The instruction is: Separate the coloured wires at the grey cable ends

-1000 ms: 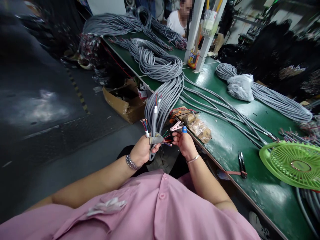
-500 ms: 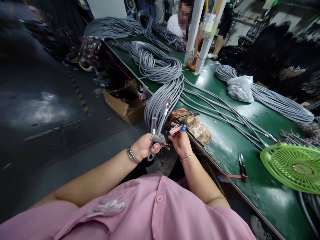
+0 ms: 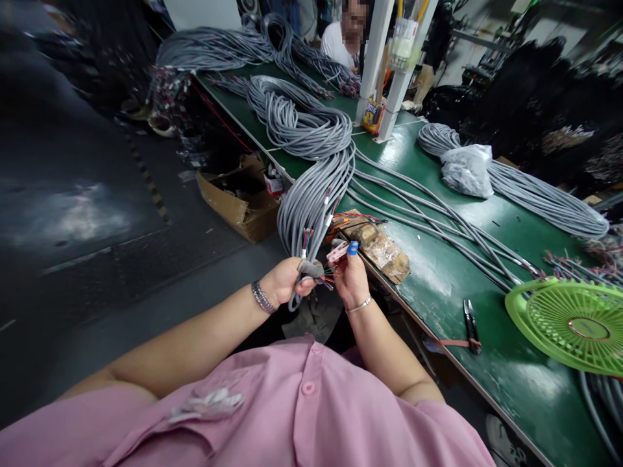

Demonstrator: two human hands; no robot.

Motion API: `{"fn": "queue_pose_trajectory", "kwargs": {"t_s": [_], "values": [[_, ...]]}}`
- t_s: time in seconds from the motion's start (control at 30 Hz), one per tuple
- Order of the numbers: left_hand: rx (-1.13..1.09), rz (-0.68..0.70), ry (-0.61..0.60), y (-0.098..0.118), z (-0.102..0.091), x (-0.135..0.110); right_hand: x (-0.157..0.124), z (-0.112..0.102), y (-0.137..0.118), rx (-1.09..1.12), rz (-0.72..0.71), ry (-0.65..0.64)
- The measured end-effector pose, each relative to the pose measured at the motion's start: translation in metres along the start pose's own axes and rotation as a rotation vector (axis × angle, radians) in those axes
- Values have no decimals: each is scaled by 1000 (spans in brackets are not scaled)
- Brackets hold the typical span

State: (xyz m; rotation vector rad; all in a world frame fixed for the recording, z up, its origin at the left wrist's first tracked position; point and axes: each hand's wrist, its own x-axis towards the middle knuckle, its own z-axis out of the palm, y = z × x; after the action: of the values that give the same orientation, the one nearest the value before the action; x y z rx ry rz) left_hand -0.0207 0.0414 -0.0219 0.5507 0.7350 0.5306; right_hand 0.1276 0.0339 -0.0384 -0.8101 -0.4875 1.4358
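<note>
My left hand (image 3: 285, 283) is closed around the end of a grey cable (image 3: 293, 300), just off the table's near edge. Grey wrapping (image 3: 311, 268) covers its thumb. Thin coloured wires (image 3: 327, 279) fan out from the cable end toward my right hand (image 3: 352, 280). That hand is closed on a small pink clip-like tool (image 3: 337, 251), whose exact kind I cannot make out. Blue covering (image 3: 353, 248) wraps a digit of my right hand. Behind both hands hangs a thick bundle of grey cables (image 3: 316, 185), with a few stripped ends showing.
On the green table (image 3: 525, 395) lie a cardboard piece (image 3: 389, 256), black snips (image 3: 471, 327), a green fan (image 3: 564, 324) and a plastic bag (image 3: 467, 170). White posts (image 3: 374, 61) rise behind. An open carton (image 3: 238, 207) stands left, below the edge. A person (image 3: 335, 44) sits beyond.
My right hand has shifted slightly left, toward the wire ends, with the pink tool still in it. My left hand keeps hold of the cable. The whole view has shifted slightly.
</note>
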Motion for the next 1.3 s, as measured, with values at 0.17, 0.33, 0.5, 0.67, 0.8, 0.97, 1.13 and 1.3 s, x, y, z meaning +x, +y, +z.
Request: {"fn": "queue_pose_trajectory", "kwargs": {"t_s": [0.17, 0.33, 0.5, 0.67, 0.8, 0.97, 1.13, 1.3], "values": [[22, 1, 18, 1, 2, 0, -3, -1, -2, 33, 39, -24], [37, 73, 44, -3, 6, -13, -8, -4, -7, 103, 146, -74], [91, 316, 189, -18, 18, -32, -17, -4, -13, 64, 149, -86], [83, 443, 244, -25, 25, -36, -19, -1, -11, 9, 69, -38], [55, 471, 272, -24, 29, -32, -15, 2, -11, -24, 90, -12], [33, 454, 271, -21, 30, -26, -15, 3, -14, -36, 98, -30], [40, 423, 294, -19, 31, -20, -16, 1, -15, 30, 143, -101], [58, 406, 307, -21, 32, -17, -16, 2, -14, 5, 132, -52]]}}
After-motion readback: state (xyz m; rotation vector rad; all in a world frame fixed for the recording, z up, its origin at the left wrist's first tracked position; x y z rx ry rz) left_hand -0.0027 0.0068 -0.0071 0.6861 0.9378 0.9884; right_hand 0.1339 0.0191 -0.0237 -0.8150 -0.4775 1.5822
